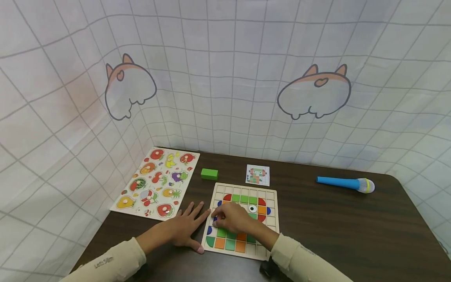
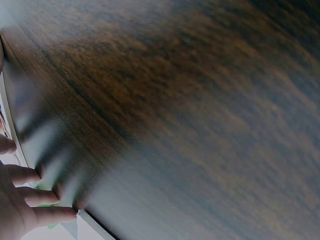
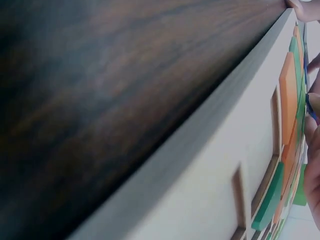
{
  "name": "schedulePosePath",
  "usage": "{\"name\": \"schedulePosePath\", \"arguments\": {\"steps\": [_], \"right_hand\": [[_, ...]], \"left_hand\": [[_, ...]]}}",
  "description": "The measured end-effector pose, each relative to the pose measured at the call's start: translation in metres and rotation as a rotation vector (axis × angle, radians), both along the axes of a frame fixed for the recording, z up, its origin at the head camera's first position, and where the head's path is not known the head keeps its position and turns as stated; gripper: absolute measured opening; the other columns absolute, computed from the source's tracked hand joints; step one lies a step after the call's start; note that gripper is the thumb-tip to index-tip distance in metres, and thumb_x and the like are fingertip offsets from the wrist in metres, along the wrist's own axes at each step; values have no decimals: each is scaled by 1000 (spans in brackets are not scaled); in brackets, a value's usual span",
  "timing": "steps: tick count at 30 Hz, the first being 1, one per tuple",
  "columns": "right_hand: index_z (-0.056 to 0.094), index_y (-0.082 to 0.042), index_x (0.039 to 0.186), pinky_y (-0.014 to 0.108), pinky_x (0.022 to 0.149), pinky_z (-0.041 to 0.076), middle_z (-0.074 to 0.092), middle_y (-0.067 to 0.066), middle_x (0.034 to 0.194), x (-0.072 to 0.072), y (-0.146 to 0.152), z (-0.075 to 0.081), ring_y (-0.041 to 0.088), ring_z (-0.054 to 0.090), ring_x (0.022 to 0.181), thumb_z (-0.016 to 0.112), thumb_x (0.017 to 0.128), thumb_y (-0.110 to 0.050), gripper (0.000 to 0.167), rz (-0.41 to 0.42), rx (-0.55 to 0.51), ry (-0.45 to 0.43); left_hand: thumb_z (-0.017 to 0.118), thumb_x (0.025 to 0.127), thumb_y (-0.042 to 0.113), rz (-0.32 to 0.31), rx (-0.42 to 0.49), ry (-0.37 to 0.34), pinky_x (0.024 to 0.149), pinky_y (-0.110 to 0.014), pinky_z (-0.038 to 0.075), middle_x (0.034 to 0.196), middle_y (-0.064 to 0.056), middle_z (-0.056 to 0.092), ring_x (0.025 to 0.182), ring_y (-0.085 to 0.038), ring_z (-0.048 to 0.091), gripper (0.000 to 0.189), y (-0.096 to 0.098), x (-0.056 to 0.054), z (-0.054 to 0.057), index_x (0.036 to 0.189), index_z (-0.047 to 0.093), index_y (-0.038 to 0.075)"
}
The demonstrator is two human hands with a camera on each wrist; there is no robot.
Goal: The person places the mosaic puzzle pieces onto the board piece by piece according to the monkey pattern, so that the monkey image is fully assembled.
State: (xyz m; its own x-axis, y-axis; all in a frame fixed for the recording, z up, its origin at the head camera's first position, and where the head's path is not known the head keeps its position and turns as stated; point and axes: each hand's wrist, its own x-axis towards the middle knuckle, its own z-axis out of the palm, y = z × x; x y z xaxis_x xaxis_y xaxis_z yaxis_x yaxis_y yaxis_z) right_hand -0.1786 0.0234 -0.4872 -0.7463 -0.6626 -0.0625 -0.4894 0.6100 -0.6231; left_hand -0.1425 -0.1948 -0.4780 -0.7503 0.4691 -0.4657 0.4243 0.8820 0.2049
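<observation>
A wooden grid board (image 1: 260, 250) lies on the dark table, partly filled with flat red, green, orange and blue pieces and a white eye piece (image 1: 252, 208). Over the board's left part, my right hand (image 1: 234, 217) has curled fingers and pinches a small blue piece (image 3: 309, 104) at the board's surface; its full shape is hidden. My left hand (image 1: 183, 228) lies palm down with fingers spread at the board's left edge, its thumb by the lower left corner. A blue half-round piece (image 1: 209, 230) sits in the left column, below the right fingertips.
A fruit peg puzzle (image 1: 160, 184) lies at the left. Behind the board are a green block (image 1: 209, 174) and a small pattern card (image 1: 257, 175). A blue toy microphone (image 1: 345, 184) lies at the right. A grid-patterned curtain (image 1: 225, 78) hangs behind the table.
</observation>
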Motion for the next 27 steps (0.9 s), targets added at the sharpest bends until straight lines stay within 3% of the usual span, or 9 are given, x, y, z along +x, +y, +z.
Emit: {"name": "schedulePosePath", "arguments": {"steps": [5,12,27], "right_hand": [[74,-10,114,21,60,43,61,-11,72,0,3,4,2,51,63,78,89,-24,28,-34,11,22],[77,-17,93,22,66,46,66,-12,79,-2,7,6,4,55,71,78,88,-25,10,-52,50,54],[81,-19,91,22,63,43,64,-12,75,-2,-5,5,5,51,69,79,86,-27,9,-41,91,106]], "left_hand": [[62,72,83,-4,-3,8,114,-67,26,170,-12,7,154,-45,10,117,0,0,0,163,16,26],[62,72,82,-5,-8,10,114,-67,27,170,-12,8,154,-45,10,116,0,1,-1,163,17,27],[62,72,83,-6,-1,11,114,-67,26,170,-12,7,154,-45,10,116,-2,0,-2,163,17,26]]}}
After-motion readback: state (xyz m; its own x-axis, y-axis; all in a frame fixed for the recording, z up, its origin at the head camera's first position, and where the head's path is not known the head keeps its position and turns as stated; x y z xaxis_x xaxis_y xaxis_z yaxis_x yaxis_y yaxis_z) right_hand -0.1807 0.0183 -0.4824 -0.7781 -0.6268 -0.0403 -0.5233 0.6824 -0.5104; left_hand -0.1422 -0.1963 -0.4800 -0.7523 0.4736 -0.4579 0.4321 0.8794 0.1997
